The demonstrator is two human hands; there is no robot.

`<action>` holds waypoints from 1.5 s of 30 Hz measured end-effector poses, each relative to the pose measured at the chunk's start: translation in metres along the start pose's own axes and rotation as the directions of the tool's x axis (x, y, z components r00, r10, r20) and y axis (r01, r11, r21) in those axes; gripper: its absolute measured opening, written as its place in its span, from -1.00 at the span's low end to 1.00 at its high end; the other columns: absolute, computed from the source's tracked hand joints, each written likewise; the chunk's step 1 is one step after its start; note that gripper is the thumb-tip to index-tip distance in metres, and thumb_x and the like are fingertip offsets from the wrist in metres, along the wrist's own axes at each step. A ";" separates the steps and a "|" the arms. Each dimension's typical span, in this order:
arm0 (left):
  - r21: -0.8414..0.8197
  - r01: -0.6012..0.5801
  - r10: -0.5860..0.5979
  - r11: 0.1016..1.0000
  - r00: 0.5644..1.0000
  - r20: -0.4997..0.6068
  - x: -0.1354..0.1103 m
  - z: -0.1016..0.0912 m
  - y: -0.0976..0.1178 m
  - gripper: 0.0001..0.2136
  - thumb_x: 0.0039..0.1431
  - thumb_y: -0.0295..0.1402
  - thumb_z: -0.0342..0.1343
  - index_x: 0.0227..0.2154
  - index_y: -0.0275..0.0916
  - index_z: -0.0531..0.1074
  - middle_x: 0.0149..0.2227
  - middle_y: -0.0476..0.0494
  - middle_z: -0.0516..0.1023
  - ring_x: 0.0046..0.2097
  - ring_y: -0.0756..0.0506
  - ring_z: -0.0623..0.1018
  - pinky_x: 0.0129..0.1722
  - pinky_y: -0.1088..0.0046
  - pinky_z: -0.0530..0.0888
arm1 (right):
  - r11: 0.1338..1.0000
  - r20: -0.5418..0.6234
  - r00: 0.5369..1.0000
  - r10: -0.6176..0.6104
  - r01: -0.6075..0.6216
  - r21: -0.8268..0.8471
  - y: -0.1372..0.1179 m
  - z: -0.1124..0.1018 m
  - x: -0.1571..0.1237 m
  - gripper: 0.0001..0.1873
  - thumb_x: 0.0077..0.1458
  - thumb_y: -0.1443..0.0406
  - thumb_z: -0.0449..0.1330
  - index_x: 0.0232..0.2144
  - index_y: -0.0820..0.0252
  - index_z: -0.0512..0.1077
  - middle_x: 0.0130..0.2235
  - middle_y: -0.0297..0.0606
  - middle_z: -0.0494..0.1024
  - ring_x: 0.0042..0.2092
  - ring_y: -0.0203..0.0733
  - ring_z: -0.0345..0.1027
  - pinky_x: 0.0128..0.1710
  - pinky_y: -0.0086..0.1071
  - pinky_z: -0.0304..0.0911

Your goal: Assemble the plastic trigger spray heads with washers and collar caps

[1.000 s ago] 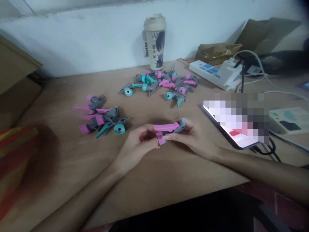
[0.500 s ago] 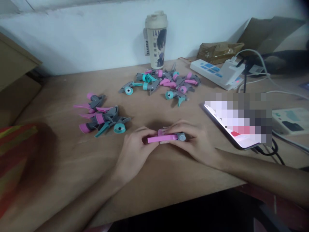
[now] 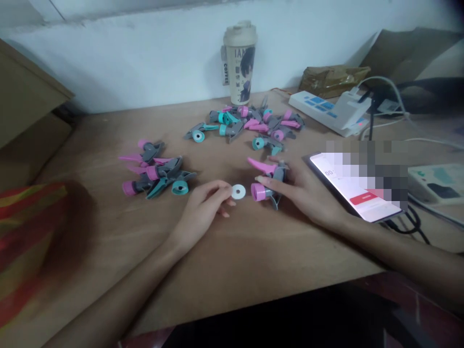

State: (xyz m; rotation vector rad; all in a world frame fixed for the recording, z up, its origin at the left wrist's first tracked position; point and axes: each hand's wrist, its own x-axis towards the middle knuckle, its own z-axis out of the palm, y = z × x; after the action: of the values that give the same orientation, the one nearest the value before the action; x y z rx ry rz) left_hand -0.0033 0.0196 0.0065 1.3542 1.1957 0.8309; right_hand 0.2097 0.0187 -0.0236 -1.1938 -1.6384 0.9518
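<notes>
Between thumb and fingers, my left hand (image 3: 208, 205) pinches a flat white washer (image 3: 238, 192) with a dark hole in its middle. Just right of it, my right hand (image 3: 295, 188) grips a grey spray trigger head (image 3: 277, 181) with a pink lever and a pink collar. The collar's opening faces left, toward the washer, and the two are apart. Left of my hands lies a small pile of spray trigger heads (image 3: 159, 169), grey with pink or teal parts. A larger pile of the same heads (image 3: 253, 123) lies farther back.
A coffee tumbler (image 3: 240, 65) stands by the wall. At the right are a lit phone (image 3: 357, 193), a white power strip (image 3: 322, 112) with cables, and a taped brown package (image 3: 331, 79). Cardboard (image 3: 29, 92) and a red-yellow bag (image 3: 29, 237) stand at the left.
My hands have moved apart. The spray head has turned, its collar now facing left, and only my right hand holds it. The white washer now shows in my left fingers.
</notes>
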 end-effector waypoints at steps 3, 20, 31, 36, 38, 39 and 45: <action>-0.067 0.015 -0.018 0.998 0.999 -0.042 -0.002 0.003 0.000 -0.83 0.12 -0.31 0.04 -0.50 -0.31 0.37 -0.44 -0.05 0.38 -0.39 0.01 0.44 -0.55 0.61 0.41 | 0.969 -0.106 0.990 -0.089 0.062 -0.241 -0.003 -0.001 -0.001 -0.25 -0.04 0.01 0.22 0.14 0.12 0.11 -0.03 -0.10 0.41 0.01 0.03 0.29 -0.03 -0.07 0.23; 0.105 -0.118 0.113 0.987 0.992 0.051 -0.007 0.003 0.003 -0.85 0.15 -0.34 0.07 -0.34 -0.30 0.47 -0.40 -0.08 0.53 -0.43 0.02 0.48 -0.40 0.54 0.48 | 0.824 0.173 0.924 -0.341 0.383 -0.418 -0.018 0.002 -0.004 -0.60 -0.03 0.09 0.24 -0.11 0.03 0.41 0.04 -0.21 0.41 0.06 -0.04 0.29 0.10 -0.03 0.10; 0.274 -0.268 0.249 0.924 0.963 0.104 -0.023 0.006 0.015 -0.88 0.12 -0.33 0.12 -0.42 -0.23 0.51 -0.41 -0.02 0.53 -0.39 0.00 0.43 -0.43 0.55 0.33 | 0.909 0.137 0.914 -0.382 0.398 -0.124 -0.020 0.012 -0.011 -0.61 -0.12 0.16 0.33 -0.18 0.06 0.42 -0.10 -0.23 0.50 -0.05 -0.12 0.38 -0.05 -0.19 0.31; 0.294 -0.279 0.268 0.914 0.960 0.077 -0.024 0.009 0.011 -0.89 0.07 -0.32 0.16 -0.47 -0.24 0.47 -0.47 -0.01 0.47 -0.47 0.03 0.38 -0.50 0.54 0.30 | 0.908 0.147 0.908 -0.392 0.408 -0.098 -0.018 0.015 -0.013 -0.59 -0.11 0.17 0.33 -0.15 0.07 0.42 -0.10 -0.21 0.50 -0.07 -0.13 0.39 -0.07 -0.21 0.33; 0.313 -0.296 0.290 0.902 0.955 0.067 -0.024 0.009 0.008 -0.90 0.07 -0.32 0.17 -0.44 -0.23 0.45 -0.43 -0.02 0.47 -0.44 0.02 0.41 -0.48 0.53 0.34 | 0.906 0.144 0.906 -0.398 0.412 -0.092 -0.018 0.015 -0.013 -0.59 -0.11 0.17 0.33 -0.16 0.07 0.42 -0.11 -0.20 0.49 -0.07 -0.14 0.39 -0.08 -0.22 0.34; 0.327 -0.312 0.309 0.892 0.949 0.063 -0.024 0.009 0.007 -0.91 0.07 -0.32 0.17 -0.42 -0.23 0.44 -0.40 -0.03 0.47 -0.41 0.01 0.44 -0.45 0.52 0.36 | 0.904 0.146 0.904 -0.402 0.417 -0.091 -0.019 0.015 -0.014 -0.60 -0.11 0.17 0.33 -0.17 0.08 0.42 -0.11 -0.20 0.49 -0.08 -0.14 0.39 -0.09 -0.23 0.34; 0.490 -0.488 0.513 0.722 0.853 0.093 -0.026 0.010 0.007 -0.94 0.05 -0.40 0.19 -0.38 -0.16 0.50 -0.30 -0.05 0.43 -0.29 0.00 0.46 -0.38 0.53 0.40 | 0.896 0.171 0.895 -0.413 0.432 -0.097 -0.019 0.015 -0.014 -0.65 -0.06 0.18 0.29 -0.17 0.12 0.42 -0.11 -0.17 0.49 -0.08 -0.17 0.39 -0.10 -0.26 0.35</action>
State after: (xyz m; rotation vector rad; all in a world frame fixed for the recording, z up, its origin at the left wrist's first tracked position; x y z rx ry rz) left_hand 0.0017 -0.0073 0.0157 2.1679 1.1337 0.9697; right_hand 0.1923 -0.0007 -0.0134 -0.8086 -2.0020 0.6697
